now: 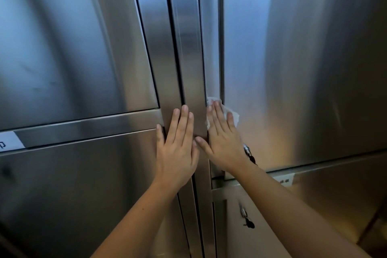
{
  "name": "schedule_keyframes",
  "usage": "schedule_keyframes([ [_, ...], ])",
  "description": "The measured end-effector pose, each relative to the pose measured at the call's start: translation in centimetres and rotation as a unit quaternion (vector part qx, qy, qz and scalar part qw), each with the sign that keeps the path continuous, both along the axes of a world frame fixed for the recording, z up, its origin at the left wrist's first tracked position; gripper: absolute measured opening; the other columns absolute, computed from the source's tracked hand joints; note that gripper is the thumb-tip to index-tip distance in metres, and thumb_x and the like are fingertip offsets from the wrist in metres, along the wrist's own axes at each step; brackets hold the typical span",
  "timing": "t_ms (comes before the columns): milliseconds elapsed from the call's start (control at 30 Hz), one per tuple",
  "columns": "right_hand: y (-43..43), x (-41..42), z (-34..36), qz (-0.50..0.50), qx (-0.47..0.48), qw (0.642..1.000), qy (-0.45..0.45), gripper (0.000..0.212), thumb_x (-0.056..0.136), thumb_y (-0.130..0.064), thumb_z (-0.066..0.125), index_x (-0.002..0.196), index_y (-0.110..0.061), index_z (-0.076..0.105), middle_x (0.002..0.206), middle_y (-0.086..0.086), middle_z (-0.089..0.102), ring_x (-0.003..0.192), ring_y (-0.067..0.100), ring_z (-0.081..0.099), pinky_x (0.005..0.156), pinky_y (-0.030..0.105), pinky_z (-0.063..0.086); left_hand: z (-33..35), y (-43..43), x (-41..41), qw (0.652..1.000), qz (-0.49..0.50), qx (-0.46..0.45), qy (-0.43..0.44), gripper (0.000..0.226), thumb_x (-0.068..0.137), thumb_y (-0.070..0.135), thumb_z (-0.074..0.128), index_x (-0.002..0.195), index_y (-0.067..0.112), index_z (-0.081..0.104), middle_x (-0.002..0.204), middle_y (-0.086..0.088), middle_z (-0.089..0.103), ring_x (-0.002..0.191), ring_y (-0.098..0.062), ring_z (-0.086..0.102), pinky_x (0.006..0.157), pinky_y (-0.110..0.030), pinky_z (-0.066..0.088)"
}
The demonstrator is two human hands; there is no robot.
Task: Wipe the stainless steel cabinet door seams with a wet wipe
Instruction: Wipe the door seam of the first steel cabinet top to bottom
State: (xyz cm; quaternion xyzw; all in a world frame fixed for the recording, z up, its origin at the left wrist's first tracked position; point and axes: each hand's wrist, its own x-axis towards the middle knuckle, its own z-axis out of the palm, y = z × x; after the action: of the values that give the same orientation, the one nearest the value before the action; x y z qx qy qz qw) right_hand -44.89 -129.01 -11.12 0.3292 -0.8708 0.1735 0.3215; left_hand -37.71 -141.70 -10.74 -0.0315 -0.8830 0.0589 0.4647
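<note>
Right hand (222,139) flat on wet wipe (232,115) over upright door seam (220,37)

wet wipe (234,116) under right hand (223,142)

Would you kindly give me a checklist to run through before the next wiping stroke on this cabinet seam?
1. The wet wipe sits under the right hand: ok, flat fingers press it on the steel.
2. The wipe covers the vertical seam: ok.
3. The left hand is free: ok, flat on the centre strips, holding nothing.
4. The seam above is unobstructed: ok.
5. The key by the right wrist: not ok, may snag on a downstroke.
6. The wipe's moisture: cannot tell.
</note>
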Motion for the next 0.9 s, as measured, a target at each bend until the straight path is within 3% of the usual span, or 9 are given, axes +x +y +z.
schedule_keyframes([
  [233, 1.3, 2.1, -10.0, -0.020, 0.146, 0.978, -0.145, 0.073, 0.088, -0.063, -0.001, 0.131, -0.016, -0.037, 0.138, 0.004, -0.044, 0.129, 0.012, -0.041, 0.100, 0.027, -0.035, -2.1, -0.4, 0.8, 0.999, 0.008, -0.014, -0.051, 0.058, 0.088, 0.025, 0.029, 0.144, 0.008, 0.025, 0.152, -0.010, 0.023, 0.140, -0.026, 0.021, 0.106, -0.057, 0.013],
  [500, 0.4, 1.3, -5.7, 0.012, 0.019, 0.994, -0.106, 0.072, 0.092, -0.059, 0.013, 0.137, -0.019, -0.026, 0.143, -0.003, -0.034, 0.136, 0.006, -0.029, 0.105, 0.020, -0.027, -3.7, -0.2, 0.9, 0.997, 0.003, 0.001, -0.075, 0.059, 0.091, 0.030, 0.028, 0.145, 0.009, 0.019, 0.153, -0.009, 0.018, 0.142, -0.024, 0.016, 0.107, -0.057, 0.007],
  [767, 1.2, 2.2, -12.4, -0.013, 0.135, 0.974, -0.182, 0.073, 0.086, -0.065, -0.003, 0.131, -0.018, -0.036, 0.138, 0.003, -0.043, 0.131, 0.012, -0.039, 0.101, 0.030, -0.032, -4.6, -0.5, 0.8, 0.998, 0.009, -0.018, -0.067, 0.057, 0.090, 0.025, 0.030, 0.144, 0.008, 0.022, 0.152, -0.009, 0.019, 0.141, -0.025, 0.018, 0.107, -0.056, 0.010],
  [900, 1.7, 2.6, -14.3, -0.033, 0.186, 0.965, -0.183, 0.074, 0.086, -0.064, -0.006, 0.136, -0.014, -0.028, 0.141, 0.005, -0.037, 0.132, 0.019, -0.036, 0.102, 0.038, -0.029, -4.7, -0.5, 1.0, 0.998, 0.000, -0.008, -0.066, 0.057, 0.090, 0.024, 0.031, 0.144, 0.008, 0.023, 0.152, -0.009, 0.018, 0.141, -0.025, 0.018, 0.108, -0.054, 0.011],
])
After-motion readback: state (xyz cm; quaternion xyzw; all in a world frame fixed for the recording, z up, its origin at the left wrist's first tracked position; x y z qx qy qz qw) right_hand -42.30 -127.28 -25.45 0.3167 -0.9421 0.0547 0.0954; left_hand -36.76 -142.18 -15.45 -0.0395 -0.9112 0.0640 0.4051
